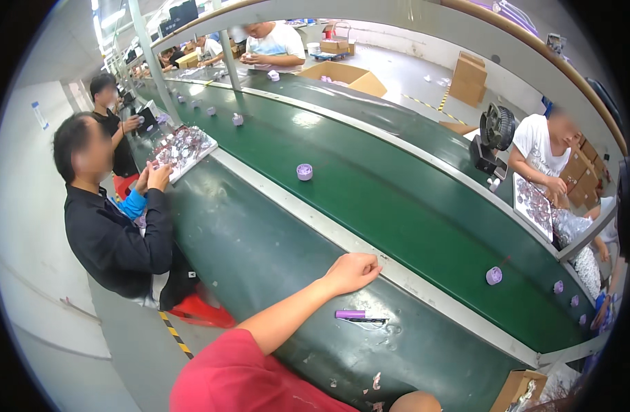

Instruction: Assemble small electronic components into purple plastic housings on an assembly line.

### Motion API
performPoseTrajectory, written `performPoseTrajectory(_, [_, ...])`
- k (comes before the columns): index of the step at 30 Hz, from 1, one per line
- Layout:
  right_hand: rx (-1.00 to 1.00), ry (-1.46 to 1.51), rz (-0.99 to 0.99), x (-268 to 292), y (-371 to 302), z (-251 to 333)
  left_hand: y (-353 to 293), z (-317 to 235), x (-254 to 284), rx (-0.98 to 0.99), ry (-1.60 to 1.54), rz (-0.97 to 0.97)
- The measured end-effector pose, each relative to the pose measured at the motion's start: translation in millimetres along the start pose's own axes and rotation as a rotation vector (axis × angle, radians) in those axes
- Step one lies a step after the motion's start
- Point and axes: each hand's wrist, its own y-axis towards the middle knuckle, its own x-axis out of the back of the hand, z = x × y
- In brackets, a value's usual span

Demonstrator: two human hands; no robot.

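Note:
My left hand [354, 273] rests at the metal rail [397, 273] between the worktable and the conveyor belt. Its fingers are curled into a loose fist, and I see nothing in them. A purple marker [350, 314] lies on the dark green worktable [287, 237], just nearer to me than that hand. Beside the marker is a thin black pen-like piece [376, 321]. Out on the green belt, a round lilac part [304, 172] sits beyond my hand, and another lilac part [493, 275] stands to its right. My right hand is out of the picture.
A co-worker in black [116, 226] sits at left by a white tray of small parts [186, 152]. Across the belt are a black fan [497, 126], another parts tray [533, 206] and a person in white [541, 147]. A cardboard box [514, 391] stands at lower right.

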Motion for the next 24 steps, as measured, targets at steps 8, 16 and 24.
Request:
performPoseTrajectory(8, [0.144, -0.164, -0.015, 9.8, 15.2, 9.0, -1.6, 0.3, -0.3, -0.013, -0.015, 0.015])
performPoseTrajectory(16, [0.287, -0.336, 0.04, 23.7, 16.9, 2.0, 0.7, -3.1, 4.4, 0.028, 0.01, 0.063])
performPoseTrajectory(24, [0.248, 1.322, 0.078, -11.9, -6.8, 4.3, -4.8, 0.7, 3.1, -0.027, 0.035, -0.015])
